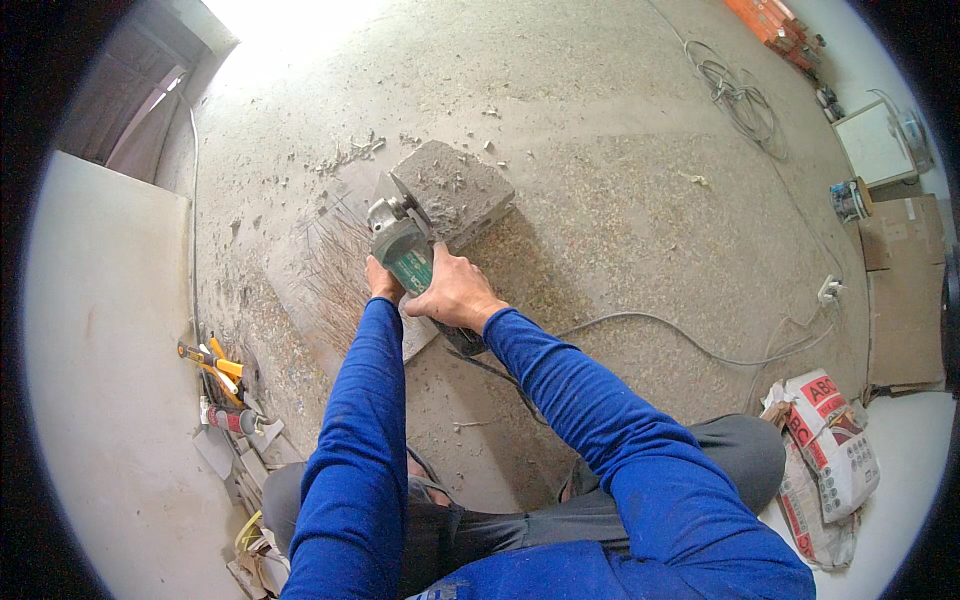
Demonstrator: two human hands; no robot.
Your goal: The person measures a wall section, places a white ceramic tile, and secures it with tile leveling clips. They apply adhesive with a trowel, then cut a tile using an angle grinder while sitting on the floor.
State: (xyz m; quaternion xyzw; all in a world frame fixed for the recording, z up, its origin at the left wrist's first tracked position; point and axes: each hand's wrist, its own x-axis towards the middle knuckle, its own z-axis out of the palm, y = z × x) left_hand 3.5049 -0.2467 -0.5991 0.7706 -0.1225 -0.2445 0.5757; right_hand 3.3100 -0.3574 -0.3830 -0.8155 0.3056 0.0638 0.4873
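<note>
Both my hands are closed around a green angle grinder (408, 258) with a grey metal head. My left hand (383, 281) grips it on the left near the head, partly hidden behind the tool. My right hand (455, 289) wraps the body from the right. The grinder's disc (411, 198) stands on edge against the left side of a dusty grey block (455, 192); whether it touches the block I cannot tell. Under the grinder lies a flat board or tile (335, 260) with dark scratch-like lines, dusted with debris.
Grey cable (690, 345) runs right to a white socket (829, 290). A coiled cable (738, 100) lies far right. Cement bags (835, 440) and cardboard (905, 300) stand at right. Hand tools (222, 370) lie at left beside a white panel (110, 330). Rubble (355, 150) is scattered beyond the block.
</note>
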